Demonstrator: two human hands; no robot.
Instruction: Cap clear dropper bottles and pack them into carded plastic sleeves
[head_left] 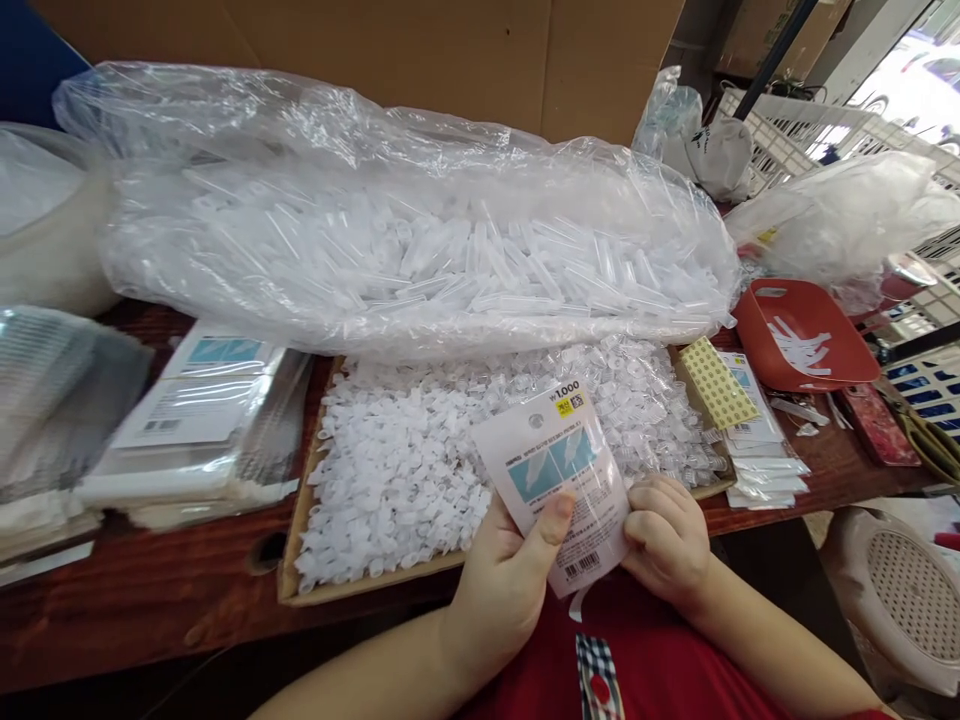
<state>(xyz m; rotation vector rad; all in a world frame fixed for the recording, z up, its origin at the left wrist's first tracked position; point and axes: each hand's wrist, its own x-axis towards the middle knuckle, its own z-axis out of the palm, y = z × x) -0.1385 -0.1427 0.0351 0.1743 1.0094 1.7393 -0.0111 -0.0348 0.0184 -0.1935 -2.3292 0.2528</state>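
Observation:
A small clear packet with a printed card (559, 480), marked 1000 at its top, is held up over the near edge of the table. My left hand (504, 580) grips its lower left side, thumb pressed on the front. My right hand (667, 535) pinches its right edge with curled fingers. Just behind the packet lies a shallow cardboard tray (289, 575) heaped with small white plastic caps (405, 470).
A big clear bag of plastic tubes (420, 250) lies behind the tray. Stacks of flat packets (195, 420) sit on the left. To the right are a yellow dotted card (720, 385), more packets (765, 465), a red scoop tray (802, 335) and white baskets (817, 130).

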